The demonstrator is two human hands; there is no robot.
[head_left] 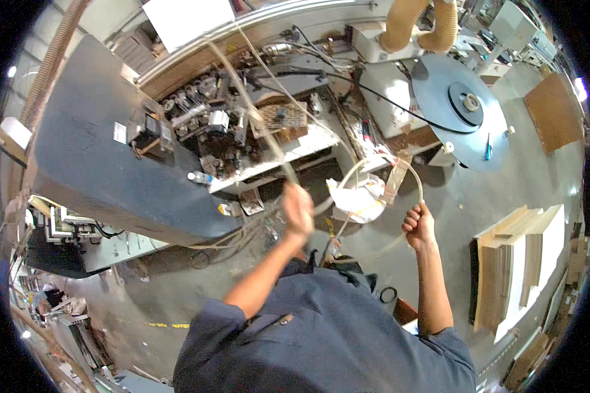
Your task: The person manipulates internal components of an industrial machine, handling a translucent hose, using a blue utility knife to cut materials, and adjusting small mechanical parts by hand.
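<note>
A long, pale flexible strip [252,111] runs down from the machine's top rail to my left hand [298,211]. Motion blurs that hand, but its fingers look closed around the strip. In front of me on the right, my right hand [421,227] is a fist gripping a curved pale strip [417,175]. That strip arches over a crumpled white bag [360,198] and a piece of tan board [395,182]. Whether both hands hold one continuous strip, I cannot tell. More loose strip lengths trail below my left hand.
A machine with a dark grey hood [124,150] and exposed mechanisms [216,121] stands ahead. A round grey reel table [432,92] holding a screwdriver [488,149] is at far right. Stacked boards [521,268] lie right. A bottle [200,177] sits at the machine's edge.
</note>
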